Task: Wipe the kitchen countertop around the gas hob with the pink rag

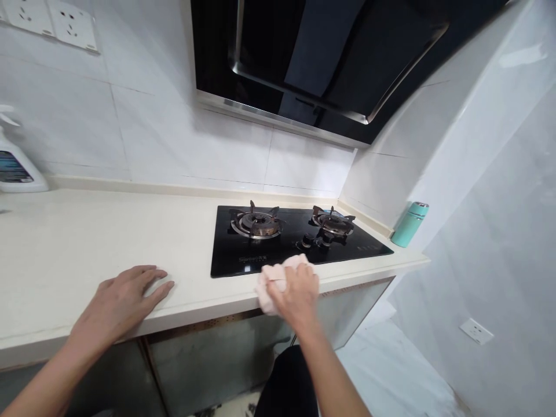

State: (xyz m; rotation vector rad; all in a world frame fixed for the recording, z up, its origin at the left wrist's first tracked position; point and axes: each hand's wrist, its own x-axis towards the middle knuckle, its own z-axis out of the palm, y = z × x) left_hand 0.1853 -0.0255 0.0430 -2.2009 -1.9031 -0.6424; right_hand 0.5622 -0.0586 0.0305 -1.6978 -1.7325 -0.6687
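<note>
A crumpled pale pink cloth is gripped in my right hand, at the counter's front edge just in front of the stove. Part of the cloth hangs over that edge. My left hand rests on the cream countertop to the left, fingers apart and holding nothing. The black glass gas stove lies between the cloth and the wall. On it are a left burner, a right burner and two knobs near the middle.
A black range hood hangs low over the stove. The teal flask stands at the counter's right end. At the far left is a white spray bottle. Cabinet doors are below the counter edge.
</note>
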